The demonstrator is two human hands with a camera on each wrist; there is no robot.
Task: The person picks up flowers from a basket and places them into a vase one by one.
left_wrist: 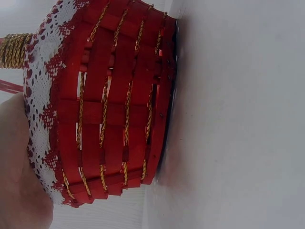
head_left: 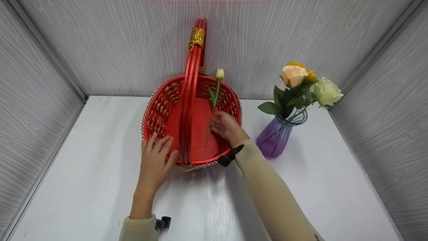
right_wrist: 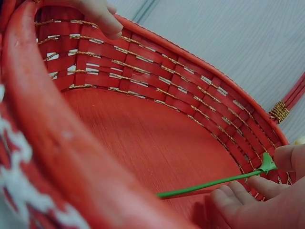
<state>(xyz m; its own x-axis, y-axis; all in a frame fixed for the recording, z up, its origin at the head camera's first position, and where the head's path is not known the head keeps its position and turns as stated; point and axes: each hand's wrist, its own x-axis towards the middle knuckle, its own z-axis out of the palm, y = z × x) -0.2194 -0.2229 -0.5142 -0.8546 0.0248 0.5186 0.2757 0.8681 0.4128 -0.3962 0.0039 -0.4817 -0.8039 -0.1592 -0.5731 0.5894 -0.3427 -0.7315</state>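
A red woven basket (head_left: 167,87) with a tall arched handle (head_left: 193,73) stands on the table. Inside its right part, a white-yellow artificial tulip (head_left: 219,74) leans with its bloom above the back rim. My right hand (head_left: 229,127) reaches over the right rim and pinches the green stem (right_wrist: 209,184) between thumb and fingers, just below the leaves. At the front left rim my left hand (head_left: 155,160) rests with fingers spread over the edge. In the left wrist view, part of that hand (left_wrist: 21,171) lies against the lace trim (left_wrist: 45,95).
Right of the basket stands a blue-purple glass vase (head_left: 274,137). It holds a peach rose (head_left: 294,75), a pale green-white rose (head_left: 327,92) and yellow blooms behind. Grey wood-grain panels (head_left: 110,43) border the white table (head_left: 90,167) at the back and sides.
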